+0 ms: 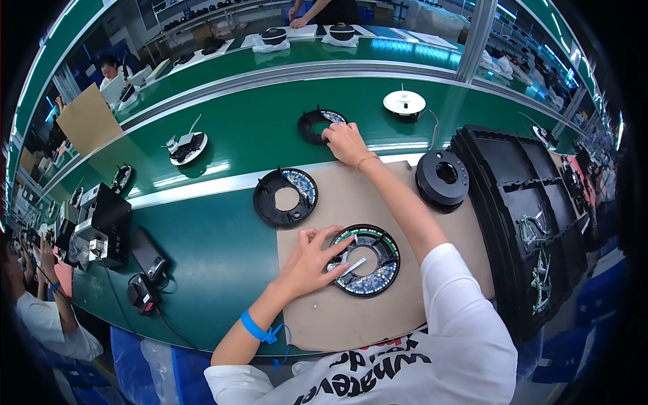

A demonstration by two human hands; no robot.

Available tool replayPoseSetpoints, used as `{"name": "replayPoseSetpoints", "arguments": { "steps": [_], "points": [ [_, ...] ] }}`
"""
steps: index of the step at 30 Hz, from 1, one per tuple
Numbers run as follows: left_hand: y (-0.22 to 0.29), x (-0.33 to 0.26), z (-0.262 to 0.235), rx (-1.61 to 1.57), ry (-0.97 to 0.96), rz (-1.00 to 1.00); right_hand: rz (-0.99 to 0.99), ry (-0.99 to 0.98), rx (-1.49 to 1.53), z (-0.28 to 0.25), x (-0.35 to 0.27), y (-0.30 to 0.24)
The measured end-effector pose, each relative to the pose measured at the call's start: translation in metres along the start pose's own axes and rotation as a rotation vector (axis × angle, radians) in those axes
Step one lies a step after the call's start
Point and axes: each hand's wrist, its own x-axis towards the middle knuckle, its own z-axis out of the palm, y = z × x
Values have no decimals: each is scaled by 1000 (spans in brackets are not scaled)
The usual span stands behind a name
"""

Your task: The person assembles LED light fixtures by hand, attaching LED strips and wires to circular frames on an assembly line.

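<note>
On the brown mat lies a black ring-shaped housing (387, 255) with a curved circuit board and a row of small pale LEDs around its rim. My left hand (307, 264) grips its left side, thumb and fingers closed over the rim. A small white strip (356, 266) lies across the ring's opening by my left thumb; whether the thumb pinches it, I cannot tell. Farther off, my right hand (347, 143) reaches out with its fingers closed on the edge of a second black ring housing (310, 126). A third black ring housing (264, 204) sits at the mat's upper left corner.
A round black cover (442, 181) stands at the mat's right, beside a black compartment tray (516, 158) holding loose circuit boards. White round units (404, 102) stand on the green belt. Power adapters (148, 254) and a black box (108, 223) are at left. Other people work nearby.
</note>
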Motion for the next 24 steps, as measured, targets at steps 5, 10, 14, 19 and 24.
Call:
{"name": "replayPoseSetpoints", "arguments": {
  "steps": [5, 10, 14, 19, 24],
  "points": [
    [-17, 10, 2, 35, 9, 12, -193, 75, 195, -24, -4, -4],
    [-34, 9, 14, 77, 34, -7, -254, -80, 264, -40, -59, -12],
    [-42, 12, 24, 72, 27, -9, -246, 106, 368, -68, -110, -10],
    [-48, 11, 31, 42, 20, -31, 340, -306, 836, -90, -168, -19],
    [-51, 15, 39, 70, 25, -21, 383, -366, 806, -84, -179, -25]
  ]
}}
